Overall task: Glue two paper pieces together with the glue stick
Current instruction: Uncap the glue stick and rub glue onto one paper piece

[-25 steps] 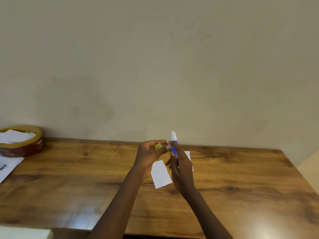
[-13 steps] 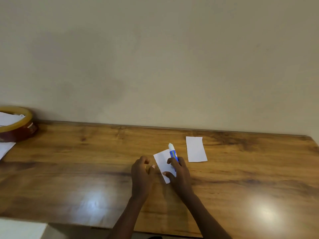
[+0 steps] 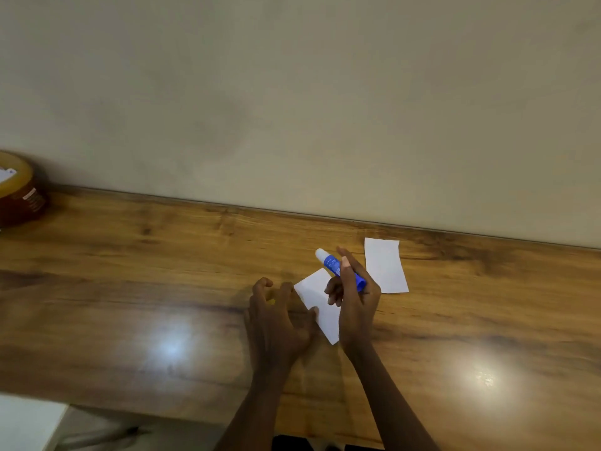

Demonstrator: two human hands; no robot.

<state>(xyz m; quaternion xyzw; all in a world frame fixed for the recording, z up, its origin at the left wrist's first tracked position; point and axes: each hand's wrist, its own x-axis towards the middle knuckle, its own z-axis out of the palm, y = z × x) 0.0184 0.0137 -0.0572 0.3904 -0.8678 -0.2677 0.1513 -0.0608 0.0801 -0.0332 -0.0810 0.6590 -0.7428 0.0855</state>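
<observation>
Gripping the glue stick [image 3: 340, 267], the right hand [image 3: 356, 302] hovers over the nearer paper piece [image 3: 317, 299]; its fingers are clenched round the blue barrel, the white glue tip uncapped and tilted up toward the far left. Left hand [image 3: 276, 323] rests on the wooden worktop [image 3: 130, 288] just left of that paper, thumb touching the paper's left edge, fingers loosely curled; a small yellow item [image 3: 271, 301], possibly the cap, shows between them, but whether it is gripped I cannot tell. Nearer paper lies flat, turned diagonally, partly hidden under the right hand. Second paper piece [image 3: 385, 265] lies flat to the right, near the wall [image 3: 292, 92], apart from the first. A tape roll [image 3: 18, 190] sits at the far left edge. Two light glares show on the wood.
</observation>
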